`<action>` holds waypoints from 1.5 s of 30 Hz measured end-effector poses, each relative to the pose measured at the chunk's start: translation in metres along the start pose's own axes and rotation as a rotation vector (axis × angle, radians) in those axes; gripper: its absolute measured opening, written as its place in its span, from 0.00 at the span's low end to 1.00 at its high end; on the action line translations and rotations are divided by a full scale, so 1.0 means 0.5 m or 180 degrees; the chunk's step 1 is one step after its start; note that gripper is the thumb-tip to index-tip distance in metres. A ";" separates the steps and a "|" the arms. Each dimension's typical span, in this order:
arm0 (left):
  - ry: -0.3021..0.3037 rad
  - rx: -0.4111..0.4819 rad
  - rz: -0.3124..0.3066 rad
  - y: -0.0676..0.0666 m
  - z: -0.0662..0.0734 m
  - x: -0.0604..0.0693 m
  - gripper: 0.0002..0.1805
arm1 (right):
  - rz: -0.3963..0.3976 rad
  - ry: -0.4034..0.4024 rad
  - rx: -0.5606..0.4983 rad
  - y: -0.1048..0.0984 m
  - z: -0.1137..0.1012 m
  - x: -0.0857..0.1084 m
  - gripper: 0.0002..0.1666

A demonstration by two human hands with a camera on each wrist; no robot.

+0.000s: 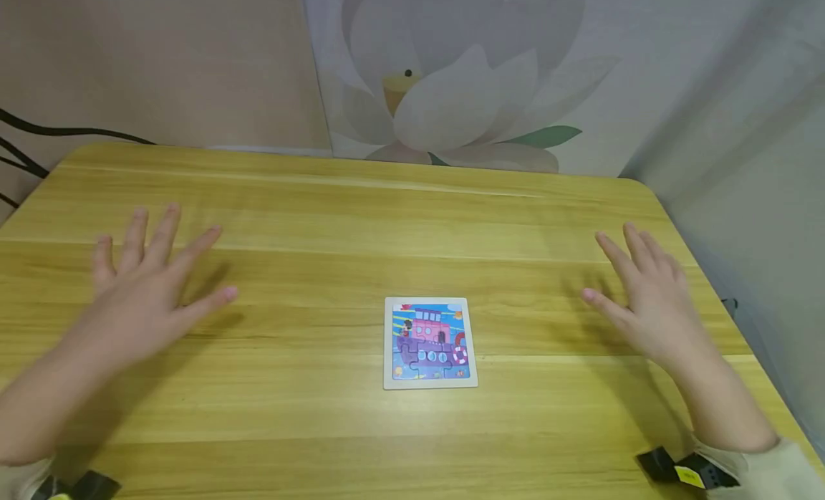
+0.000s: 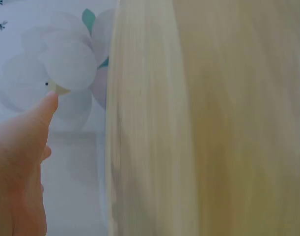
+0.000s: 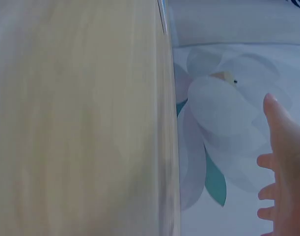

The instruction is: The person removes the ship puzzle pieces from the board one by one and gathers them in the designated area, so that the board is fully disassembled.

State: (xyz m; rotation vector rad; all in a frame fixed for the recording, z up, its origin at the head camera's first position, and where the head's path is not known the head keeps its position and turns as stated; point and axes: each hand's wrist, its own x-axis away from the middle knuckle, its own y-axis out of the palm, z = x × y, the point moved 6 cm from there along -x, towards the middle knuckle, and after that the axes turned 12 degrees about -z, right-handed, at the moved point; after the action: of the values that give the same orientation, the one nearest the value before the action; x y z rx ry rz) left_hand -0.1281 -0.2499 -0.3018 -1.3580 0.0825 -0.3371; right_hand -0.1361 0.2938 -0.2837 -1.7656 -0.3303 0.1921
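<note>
A small square jigsaw puzzle (image 1: 430,343) with a pale frame and a purple and pink boat picture lies flat near the middle of the table. To its left, the left hand (image 1: 145,289) is held over the table with fingers spread, holding nothing. Over the table's right side the right hand (image 1: 657,306) has its fingers extended, also holding nothing. Neither hand touches the puzzle. The left wrist view shows part of the left hand (image 2: 22,167) at its left edge; the right wrist view shows the right hand (image 3: 289,167) at its right edge.
The wooden table (image 1: 290,414) reaches back to a wall covering (image 1: 451,92) with a large flower print. Dark cables (image 1: 77,132) run behind the table's back left corner. Grey fabric (image 1: 760,163) hangs on the right. Black straps are at both sleeves.
</note>
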 end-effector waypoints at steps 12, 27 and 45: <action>0.0329 0.0367 0.0141 0.015 0.062 -0.003 0.43 | 0.0196 -0.0410 -0.0257 0.009 -0.081 0.001 0.46; 0.0693 0.0895 0.0231 0.045 0.141 -0.019 0.44 | 0.0140 -0.0721 -0.0580 0.049 -0.155 0.002 0.46; 0.0937 0.1184 0.0129 0.093 0.222 -0.051 0.44 | -0.0384 -0.0859 -0.0949 0.133 -0.212 -0.006 0.44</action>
State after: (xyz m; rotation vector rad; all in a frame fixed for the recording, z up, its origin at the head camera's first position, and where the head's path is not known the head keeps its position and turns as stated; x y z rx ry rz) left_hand -0.1154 -0.1301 -0.3264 -0.9314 0.2781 -0.4907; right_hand -0.0990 0.1819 -0.3255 -2.0088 -0.6879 0.3081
